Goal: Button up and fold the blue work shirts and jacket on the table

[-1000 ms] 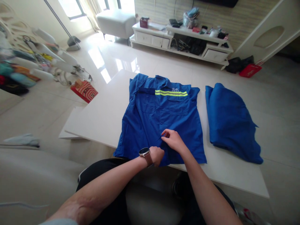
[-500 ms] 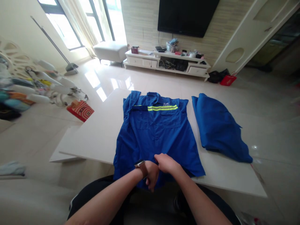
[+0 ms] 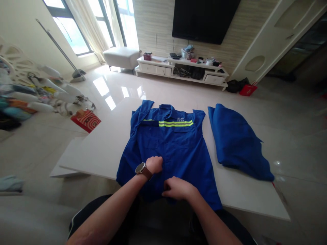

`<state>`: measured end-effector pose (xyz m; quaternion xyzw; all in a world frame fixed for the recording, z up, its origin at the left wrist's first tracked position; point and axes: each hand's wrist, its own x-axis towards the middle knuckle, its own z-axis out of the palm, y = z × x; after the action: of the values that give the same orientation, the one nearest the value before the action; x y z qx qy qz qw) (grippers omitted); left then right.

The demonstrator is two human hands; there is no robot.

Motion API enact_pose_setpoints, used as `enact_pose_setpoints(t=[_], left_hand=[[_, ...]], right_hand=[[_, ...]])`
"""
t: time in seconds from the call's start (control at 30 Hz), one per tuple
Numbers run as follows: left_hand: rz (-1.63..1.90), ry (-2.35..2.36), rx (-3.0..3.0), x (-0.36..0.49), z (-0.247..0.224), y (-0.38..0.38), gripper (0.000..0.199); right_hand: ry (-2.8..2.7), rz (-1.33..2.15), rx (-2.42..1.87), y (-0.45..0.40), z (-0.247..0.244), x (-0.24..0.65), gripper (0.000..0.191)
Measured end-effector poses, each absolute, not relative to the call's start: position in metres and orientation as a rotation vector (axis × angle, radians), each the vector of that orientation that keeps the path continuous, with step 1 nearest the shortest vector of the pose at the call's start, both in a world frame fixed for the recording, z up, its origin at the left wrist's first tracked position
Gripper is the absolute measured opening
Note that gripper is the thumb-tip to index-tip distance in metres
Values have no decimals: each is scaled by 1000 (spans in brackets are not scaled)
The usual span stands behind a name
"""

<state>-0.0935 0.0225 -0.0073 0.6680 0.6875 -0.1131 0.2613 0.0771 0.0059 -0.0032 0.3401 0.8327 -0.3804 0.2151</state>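
A blue work shirt point(image 3: 178, 143) with a yellow-green reflective stripe across the chest lies front up on the white table point(image 3: 107, 143), its hem hanging over the near edge. My left hand point(image 3: 154, 164), with a brown-strapped watch at the wrist, is closed on the shirt's front near the button line. Nearer the hem, my right hand point(image 3: 178, 188) has its fingers pinched on the shirt's lower front. Another blue garment point(image 3: 236, 143) lies bunched to the right of the shirt.
A red patterned bag point(image 3: 86, 120) stands beyond the table's left edge, near a cluttered sewing machine point(image 3: 68, 93). Across the floor are a low white cabinet point(image 3: 155, 69), a grey bench point(image 3: 121, 57) and a wall television point(image 3: 201, 20).
My left hand has moved up and left from beside my right hand onto the shirt's front. My right hand is slightly lower. The shirt's lower part has shifted nearer and spread left.
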Motion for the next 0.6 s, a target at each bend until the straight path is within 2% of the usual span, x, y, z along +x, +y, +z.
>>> enact_pose_setpoints(t=[0.17,0.27,0.37,0.47,0.53,0.6], left_hand=[[-329,1831,1797,-93,-12,26,19],[-333,1817,1796,-92,-16,26,18],[-328,1817,1813,-89,-23,25,20],[-265,1789,1789,-92,-21,32,19],[-59,1717,1753,-102,-4,41,16],[371,1598,1716,-118,30,47,14]], right_hand=[[2415,-808,1158,28,-1,86,24],[2464,-855,1176,34,1,88,19],[2644,-1088,1217,42,2,90,15],[2856,-1462,1305,60,9,92,19],[2970,-1612,1503,76,25,95,22],[3106,-1689,1725,86,53,102,26]])
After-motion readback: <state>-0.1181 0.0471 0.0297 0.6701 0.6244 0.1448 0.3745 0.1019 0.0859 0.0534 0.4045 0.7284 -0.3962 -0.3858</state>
